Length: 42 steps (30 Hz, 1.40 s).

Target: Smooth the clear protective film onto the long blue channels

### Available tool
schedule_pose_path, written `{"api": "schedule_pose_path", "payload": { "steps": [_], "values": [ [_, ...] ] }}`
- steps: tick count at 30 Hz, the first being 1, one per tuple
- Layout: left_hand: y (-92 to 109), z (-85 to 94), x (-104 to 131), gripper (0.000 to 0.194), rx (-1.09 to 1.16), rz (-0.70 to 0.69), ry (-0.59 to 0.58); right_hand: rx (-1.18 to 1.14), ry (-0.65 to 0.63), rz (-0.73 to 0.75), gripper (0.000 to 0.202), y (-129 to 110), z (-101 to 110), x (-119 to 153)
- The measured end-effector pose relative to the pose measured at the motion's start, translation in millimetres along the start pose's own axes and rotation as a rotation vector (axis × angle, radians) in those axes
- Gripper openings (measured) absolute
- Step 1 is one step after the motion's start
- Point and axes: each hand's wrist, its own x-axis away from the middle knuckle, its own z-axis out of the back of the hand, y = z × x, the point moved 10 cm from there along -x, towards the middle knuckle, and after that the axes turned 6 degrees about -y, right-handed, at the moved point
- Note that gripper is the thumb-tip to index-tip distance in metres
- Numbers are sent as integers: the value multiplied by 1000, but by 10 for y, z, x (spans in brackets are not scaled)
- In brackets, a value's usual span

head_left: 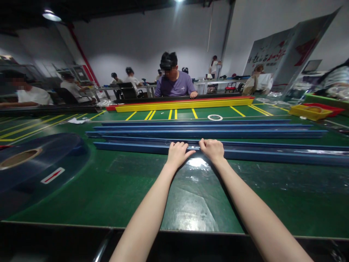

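Note:
A long blue channel strip (136,146) lies across the green table, nearest to me. My left hand (177,155) bends its fingers over this strip, its thumb pointing right along the front edge. Close beside it, my right hand (214,149) is closed on the same strip, knuckles up. The fingertips of both hands are hidden inside the channel. Clear plastic film shows inside the strip, and clear film (136,165) also lies flat on the table in front of it. More blue strips (204,134) lie parallel just behind.
A large roll of clear film (69,149) lies at the left. Yellow (185,106) and red strips lie farther back, before a co-worker in purple (176,84). A white tape ring (215,117) sits behind the blue strips. Yellow and red trays (311,112) stand at right.

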Motion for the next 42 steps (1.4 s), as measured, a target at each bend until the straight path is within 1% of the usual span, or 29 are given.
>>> {"api": "schedule_pose_path", "payload": {
  "steps": [4,7,15,19,23,34,42],
  "values": [
    [21,10,0,42,-5,-15,-13,8,5,8,49,21,4,-8],
    [26,19,0,42,-6,-18,-19,21,3,-2,49,117,11,-8],
    [-69,47,13,44,2,22,26,62,17,-93,46,662,47,9],
    [-106,48,22,46,-18,49,59,74,12,-150,46,842,48,14],
    [-101,35,17,48,-41,53,65,75,-1,-158,46,858,50,13],
    [-103,7,6,50,-45,61,33,40,-29,-154,46,846,55,17],
    [-110,-10,1,50,-34,76,1,20,-89,-126,48,829,21,0]
  ]
}}
